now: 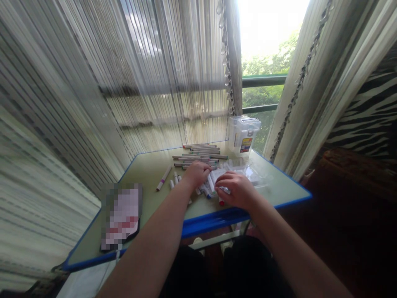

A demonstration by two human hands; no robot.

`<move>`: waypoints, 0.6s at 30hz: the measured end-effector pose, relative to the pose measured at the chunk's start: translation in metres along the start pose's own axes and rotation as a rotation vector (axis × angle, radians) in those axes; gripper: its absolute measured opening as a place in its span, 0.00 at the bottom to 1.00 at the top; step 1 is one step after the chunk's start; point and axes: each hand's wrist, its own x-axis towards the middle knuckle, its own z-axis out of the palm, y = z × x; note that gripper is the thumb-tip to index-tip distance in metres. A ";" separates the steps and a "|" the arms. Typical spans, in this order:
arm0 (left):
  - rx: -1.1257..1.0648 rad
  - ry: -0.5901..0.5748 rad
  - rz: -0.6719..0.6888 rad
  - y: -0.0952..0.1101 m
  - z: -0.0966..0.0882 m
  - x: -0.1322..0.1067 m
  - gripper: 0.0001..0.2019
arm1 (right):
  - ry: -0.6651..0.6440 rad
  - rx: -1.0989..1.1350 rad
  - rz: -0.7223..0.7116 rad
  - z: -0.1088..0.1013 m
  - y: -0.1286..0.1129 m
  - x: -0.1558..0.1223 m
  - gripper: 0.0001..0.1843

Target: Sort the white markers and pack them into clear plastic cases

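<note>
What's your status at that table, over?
Left hand and right hand low among loose markers; grip unclear. More markers lie beyond. Labelled transparent box at the far side; nothing seems to block either hand.

No text can be read — the label (246,145) on the clear box (252,126) is too small.

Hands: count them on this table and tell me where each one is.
2. The left hand is down among the markers; the right hand is to its right, close to a red-ended marker. No other hand shows.
</note>
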 end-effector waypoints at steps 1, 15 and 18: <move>-0.006 -0.001 -0.004 0.000 0.000 0.000 0.14 | 0.000 0.002 0.001 0.000 0.000 0.000 0.07; 0.036 -0.034 -0.011 0.001 0.000 0.000 0.14 | -0.017 -0.020 -0.021 0.001 0.000 0.001 0.10; 0.043 -0.034 -0.007 0.001 0.000 0.000 0.14 | -0.016 -0.022 -0.020 0.001 -0.001 0.001 0.11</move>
